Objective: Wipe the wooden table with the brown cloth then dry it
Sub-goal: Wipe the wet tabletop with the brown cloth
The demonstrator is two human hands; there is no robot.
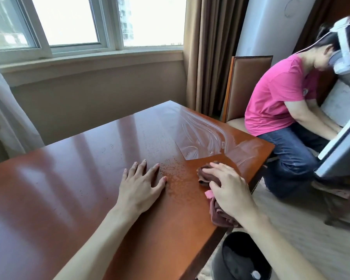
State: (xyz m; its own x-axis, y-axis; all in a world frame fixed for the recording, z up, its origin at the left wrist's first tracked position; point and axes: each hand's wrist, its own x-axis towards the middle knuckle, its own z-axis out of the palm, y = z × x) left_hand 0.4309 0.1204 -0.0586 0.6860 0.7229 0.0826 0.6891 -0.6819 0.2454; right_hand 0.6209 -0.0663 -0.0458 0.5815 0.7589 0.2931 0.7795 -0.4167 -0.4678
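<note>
The glossy wooden table (69, 178) fills the lower left. My right hand (228, 188) presses on the brown cloth (205, 174) near the table's right edge, fingers curved over the bunched fabric; more of the cloth (220, 215) trails under my wrist, with a pink tag showing. Resting flat on the wood just left of the cloth is my left hand (140, 184), fingers spread. Water droplets (174, 172) lie between my two hands. Wet wipe streaks (202, 134) cover the far right corner.
A person in a pink shirt (279, 98) sits bent over on a chair (249, 85) right of the table. A dark round bin (240, 257) stands on the floor by the table's near right edge. Window and curtains lie behind.
</note>
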